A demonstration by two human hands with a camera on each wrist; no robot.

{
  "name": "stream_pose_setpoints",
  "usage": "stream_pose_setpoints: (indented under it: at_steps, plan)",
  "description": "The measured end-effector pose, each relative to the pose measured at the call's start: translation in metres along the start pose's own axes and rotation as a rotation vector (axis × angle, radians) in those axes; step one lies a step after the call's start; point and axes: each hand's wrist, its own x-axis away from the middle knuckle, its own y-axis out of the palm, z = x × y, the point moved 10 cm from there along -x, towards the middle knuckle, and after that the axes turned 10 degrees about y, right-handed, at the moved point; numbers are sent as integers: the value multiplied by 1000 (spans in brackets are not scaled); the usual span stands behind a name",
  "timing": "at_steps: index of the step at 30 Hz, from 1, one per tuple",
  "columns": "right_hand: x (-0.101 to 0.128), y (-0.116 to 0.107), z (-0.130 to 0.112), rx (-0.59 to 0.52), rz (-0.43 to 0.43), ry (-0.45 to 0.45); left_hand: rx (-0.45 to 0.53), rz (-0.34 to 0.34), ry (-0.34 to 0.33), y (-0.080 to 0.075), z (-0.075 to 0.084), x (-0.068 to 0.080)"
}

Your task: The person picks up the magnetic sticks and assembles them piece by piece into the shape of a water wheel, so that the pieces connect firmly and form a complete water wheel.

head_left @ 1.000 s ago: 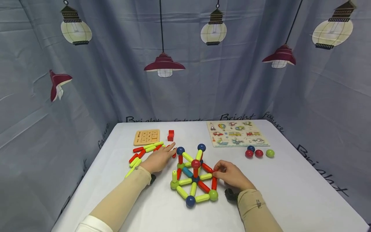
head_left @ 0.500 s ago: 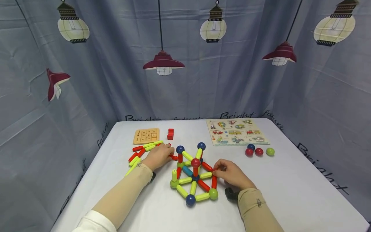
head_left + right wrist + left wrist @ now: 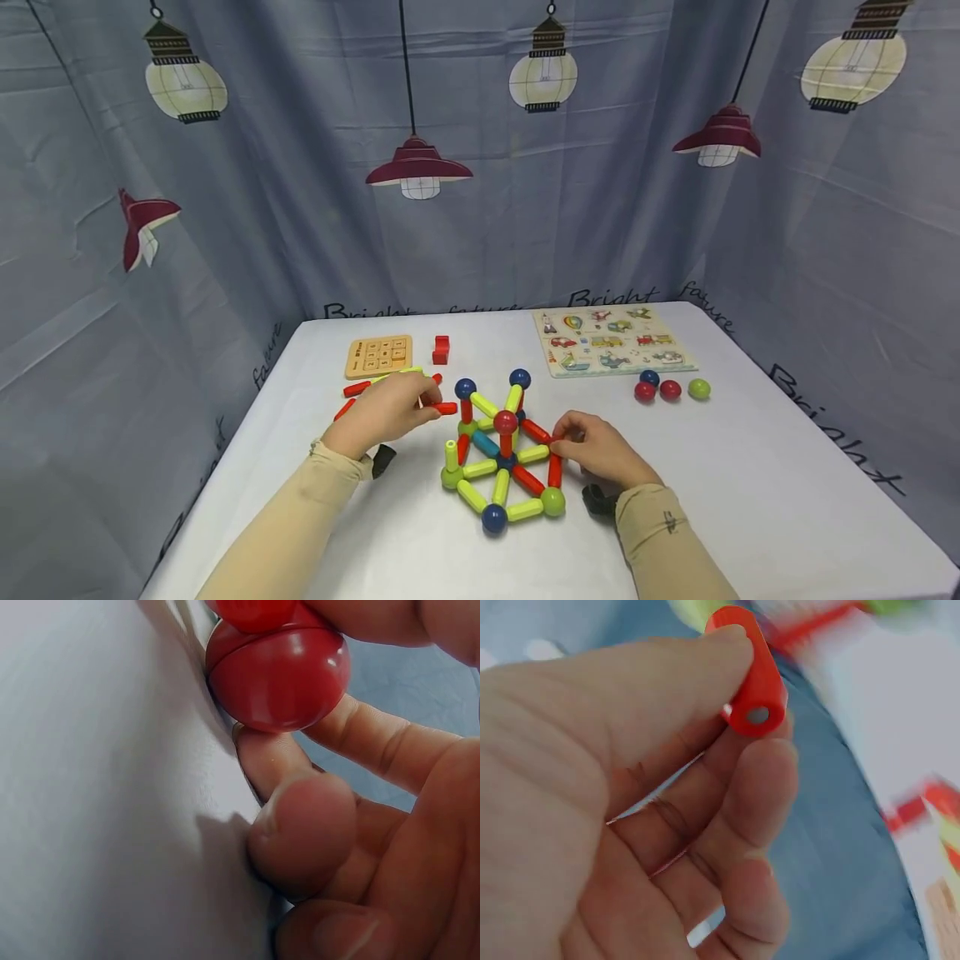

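Left hand (image 3: 386, 410) pinches a red rod (image 3: 446, 408) just off the frame (image 3: 501, 454), at its ten o'clock; right hand (image 3: 600, 454) steadies the frame's three o'clock edge. Next, I'd judge, comes seating the rod on a free ball.

Left wrist: thumb and fingers clamp the rod (image 3: 751, 675).

Right wrist: fingertips (image 3: 304, 829) grip a red ball (image 3: 277, 671).

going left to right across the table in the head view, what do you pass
loose red and green sticks → left hand pinching a red stick → stick-and-ball structure → right hand → blue ball, red ball, green ball
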Motion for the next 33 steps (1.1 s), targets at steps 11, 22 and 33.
stream_pose_setpoints:
  at_steps: [11,22,33]
  plan:
    - [-4,5,3,0,-3,9,117,4,56,16,38,2]
    - [-3,3,-2,21,2,6,137,-14,-148,29,9,28]
    - [-3,0,4,-27,-66,9,150,-6,-241,67,-24,45]
